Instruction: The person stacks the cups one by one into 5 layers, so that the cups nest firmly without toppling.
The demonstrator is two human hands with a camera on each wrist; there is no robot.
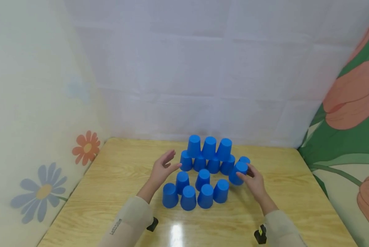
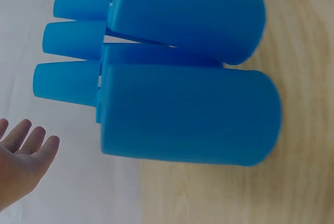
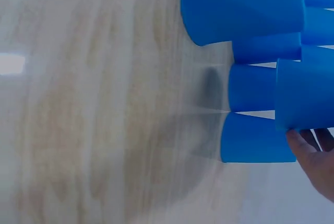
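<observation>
In the head view my right hand (image 1: 254,181) holds a blue plastic cup (image 1: 238,173), mouth down and slightly tilted, by its right side. The right wrist view shows the thumb and fingers of that hand (image 3: 318,161) at the held cup (image 3: 308,93). My left hand (image 1: 161,169) hovers with fingers extended, left of the back cups and holding nothing. Three upside-down cups (image 1: 209,148) sit on a back row of cups (image 1: 185,160). Another cup (image 1: 244,160) is partly hidden behind the held one.
Nearer me stands a front row of upside-down cups (image 1: 188,198), with two more cups (image 1: 203,179) just behind it. Everything stands on a wood-grain table (image 1: 125,164). A white sheet (image 1: 187,68) hangs behind, and flower-patterned walls (image 1: 45,188) flank the table.
</observation>
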